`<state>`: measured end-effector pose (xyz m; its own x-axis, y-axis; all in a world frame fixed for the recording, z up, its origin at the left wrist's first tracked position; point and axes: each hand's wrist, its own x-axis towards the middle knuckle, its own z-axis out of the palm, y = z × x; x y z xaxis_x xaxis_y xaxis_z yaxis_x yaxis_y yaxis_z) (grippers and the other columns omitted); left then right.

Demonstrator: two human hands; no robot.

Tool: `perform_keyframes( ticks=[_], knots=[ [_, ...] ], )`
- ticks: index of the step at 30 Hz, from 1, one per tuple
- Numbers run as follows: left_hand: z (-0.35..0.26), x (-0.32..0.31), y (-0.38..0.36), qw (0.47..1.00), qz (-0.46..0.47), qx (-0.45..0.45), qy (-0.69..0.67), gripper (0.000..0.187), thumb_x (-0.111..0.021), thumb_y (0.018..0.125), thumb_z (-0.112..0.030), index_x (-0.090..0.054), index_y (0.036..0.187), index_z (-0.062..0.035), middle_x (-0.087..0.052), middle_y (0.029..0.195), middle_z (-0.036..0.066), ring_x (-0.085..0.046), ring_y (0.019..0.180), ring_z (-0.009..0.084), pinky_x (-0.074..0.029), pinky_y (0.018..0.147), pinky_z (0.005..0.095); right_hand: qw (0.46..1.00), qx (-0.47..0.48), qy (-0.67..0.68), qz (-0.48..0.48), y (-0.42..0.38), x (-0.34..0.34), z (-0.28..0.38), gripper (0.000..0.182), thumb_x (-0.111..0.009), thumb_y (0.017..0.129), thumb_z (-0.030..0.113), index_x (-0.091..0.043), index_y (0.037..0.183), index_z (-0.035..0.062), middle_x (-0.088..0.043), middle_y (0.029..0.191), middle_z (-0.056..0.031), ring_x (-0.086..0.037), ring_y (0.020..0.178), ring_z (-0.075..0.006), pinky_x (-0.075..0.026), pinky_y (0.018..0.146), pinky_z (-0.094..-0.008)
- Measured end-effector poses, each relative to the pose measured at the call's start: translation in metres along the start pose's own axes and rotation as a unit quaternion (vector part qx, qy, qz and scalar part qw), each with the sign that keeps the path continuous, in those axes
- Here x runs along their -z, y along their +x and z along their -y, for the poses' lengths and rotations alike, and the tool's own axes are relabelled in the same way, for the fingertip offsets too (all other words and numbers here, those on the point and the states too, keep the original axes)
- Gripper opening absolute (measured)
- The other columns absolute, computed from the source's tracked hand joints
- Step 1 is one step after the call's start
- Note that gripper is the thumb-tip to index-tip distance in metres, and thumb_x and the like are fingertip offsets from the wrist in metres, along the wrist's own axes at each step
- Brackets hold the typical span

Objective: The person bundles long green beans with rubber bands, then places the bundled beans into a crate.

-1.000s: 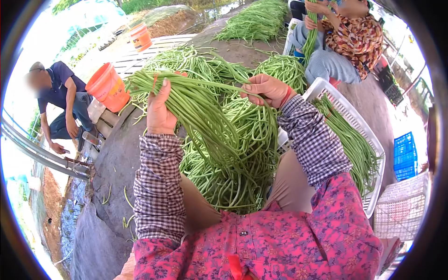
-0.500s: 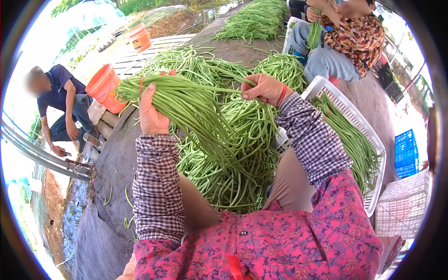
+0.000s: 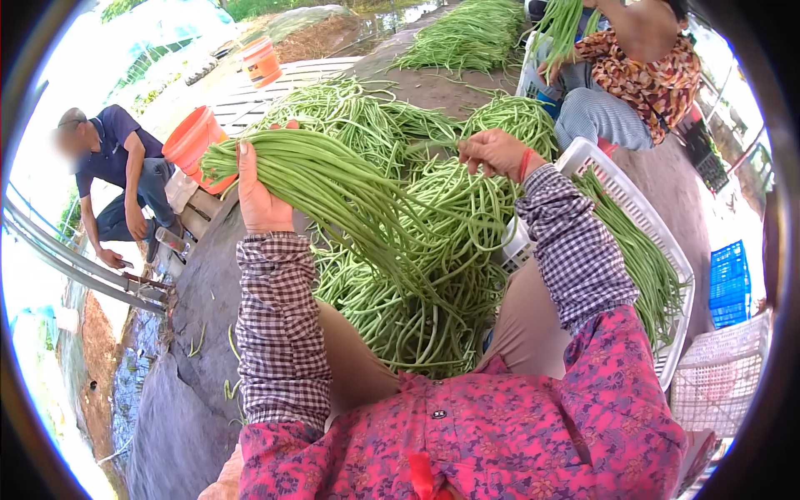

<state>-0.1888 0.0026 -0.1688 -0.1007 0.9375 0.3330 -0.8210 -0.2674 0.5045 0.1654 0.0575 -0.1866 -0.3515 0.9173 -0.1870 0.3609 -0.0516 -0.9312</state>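
Observation:
My left hand (image 3: pixel 262 190) is wrapped round one end of a thick bunch of long green beans (image 3: pixel 333 175), whose other ends droop to the right over a loose bean pile (image 3: pixel 417 325). Out to the right, my right hand (image 3: pixel 500 155) has its fingers pinched together above the pile; what lies between the fingertips, if anything, is too small to make out. A red band circles the right wrist. Beside my right arm, a white crate (image 3: pixel 679 265) holds more long beans (image 3: pixel 625 242).
A person crouches at the left near an orange bucket (image 3: pixel 193 143); a second bucket (image 3: pixel 262 62) stands behind. Another person sits at the upper right holding beans. More beans (image 3: pixel 467 35) lie at the back. Blue crates (image 3: pixel 728 283) and a pale crate (image 3: pixel 718 375) are at the right.
My right hand has moved off the bunch's strands, slightly right. The red band seen on the bunch by my left hand no longer shows. The person at upper right has raised their beans.

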Motion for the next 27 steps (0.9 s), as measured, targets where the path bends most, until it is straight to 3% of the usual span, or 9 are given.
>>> perform_keyframes(
  ticks=[5,8,11,13,15,18,20,23,27],
  knots=[
    [-0.004,-0.008,-0.008,0.998,0.032,0.052,-0.025,0.031,-0.057,0.09,-0.026,-0.053,0.108,-0.0005,-0.059,0.102,0.015,-0.057,0.105,0.0322,-0.047,0.093,0.0491,0.952,0.226,-0.048,-0.198,0.003,0.022,0.013,0.038,-0.053,0.093,0.037,-0.066,0.084,0.0021,-0.052,0.059,0.0007,-0.042,0.05,-0.0048,-0.035,0.049,-0.0202],
    [-0.001,-0.013,-0.006,0.99,0.025,-0.002,0.14,0.021,-0.061,0.086,-0.016,-0.054,0.101,-0.0027,-0.059,0.096,0.013,-0.061,0.093,0.03,-0.05,0.086,0.0488,0.884,0.34,-0.063,-0.314,-0.015,0.019,0.035,0.032,-0.054,0.093,0.032,-0.068,0.09,0.003,-0.056,0.065,0.0013,-0.048,0.059,-0.006,-0.041,0.056,-0.021],
    [0.004,-0.022,-0.008,0.989,0.05,0.022,0.139,0.025,-0.06,0.084,-0.009,-0.049,0.106,-0.0058,-0.059,0.092,0.012,-0.063,0.086,0.0315,-0.054,0.078,0.0475,0.909,0.306,-0.16,-0.233,-0.017,0.029,0.036,0.042,-0.059,0.087,0.042,-0.065,0.103,0.0029,-0.064,0.09,-0.0066,-0.059,0.084,-0.0145,-0.048,0.076,-0.028],
    [0.009,-0.032,-0.013,0.987,0.051,0.033,0.146,0.031,-0.06,0.083,-0.006,-0.047,0.11,-0.0059,-0.059,0.092,0.013,-0.064,0.086,0.0333,-0.055,0.075,0.0463,0.829,0.312,-0.399,-0.238,-0.011,0.013,0.03,0.074,-0.066,0.075,0.057,-0.054,0.121,0.0003,-0.053,0.124,-0.0176,-0.048,0.118,-0.0267,-0.037,0.101,-0.0379],
    [0.02,-0.042,-0.018,0.982,0.081,0.038,0.169,0.032,-0.061,0.082,-0.005,-0.047,0.111,-0.0061,-0.06,0.092,0.015,-0.064,0.086,0.0337,-0.055,0.075,0.0465,0.886,0.273,-0.34,-0.157,-0.01,-0.023,0.034,0.103,-0.067,0.063,0.069,-0.039,0.132,-0.0026,-0.033,0.141,-0.0231,-0.03,0.132,-0.0338,-0.022,0.111,-0.0422],
    [0.033,-0.067,-0.028,0.971,0.131,0.038,0.196,0.032,-0.061,0.078,-0.002,-0.049,0.107,-0.0033,-0.061,0.09,0.015,-0.063,0.083,0.0306,-0.054,0.073,0.0425,0.928,0.348,-0.128,-0.024,-0.019,-0.092,0.059,0.1,-0.08,0.061,0.052,-0.038,0.132,-0.0038,-0.03,0.142,-0.0236,-0.028,0.133,-0.0334,-0.023,0.111,-0.0407],
    [0.036,-0.08,-0.029,0.962,0.167,0.027,0.215,0.028,-0.061,0.077,0.001,-0.052,0.103,-0.0013,-0.061,0.087,0.013,-0.063,0.079,0.0272,-0.053,0.069,0.0391,0.909,0.399,0.071,0.095,-0.021,-0.125,0.069,0.079,-0.082,0.067,0.033,-0.045,0.126,-0.0032,-0.046,0.13,-0.0194,-0.042,0.124,-0.0252,-0.033,0.105,-0.0371],
    [0.025,-0.098,-0.025,0.962,0.159,0.046,0.218,0.027,-0.06,0.075,0.003,-0.054,0.101,0.001,-0.061,0.084,0.012,-0.062,0.078,0.0239,-0.052,0.068,0.0357,0.93,0.254,0.162,0.211,-0.033,-0.137,0.058,0.055,-0.077,0.075,0.024,-0.053,0.117,-0.0023,-0.061,0.11,-0.0108,-0.056,0.104,-0.0162,-0.044,0.092,-0.0308],
    [0.019,-0.102,-0.029,0.945,0.153,0.015,0.287,0.026,-0.06,0.075,0.002,-0.053,0.1,0.003,-0.06,0.088,0.013,-0.062,0.078,0.0239,-0.052,0.067,0.0332,0.94,0.312,0.125,0.05,-0.057,-0.15,0.055,0.043,-0.074,0.079,0.021,-0.056,0.111,-0.0003,-0.065,0.097,-0.0049,-0.061,0.087,-0.0118,-0.049,0.079,-0.0255]
  ],
)
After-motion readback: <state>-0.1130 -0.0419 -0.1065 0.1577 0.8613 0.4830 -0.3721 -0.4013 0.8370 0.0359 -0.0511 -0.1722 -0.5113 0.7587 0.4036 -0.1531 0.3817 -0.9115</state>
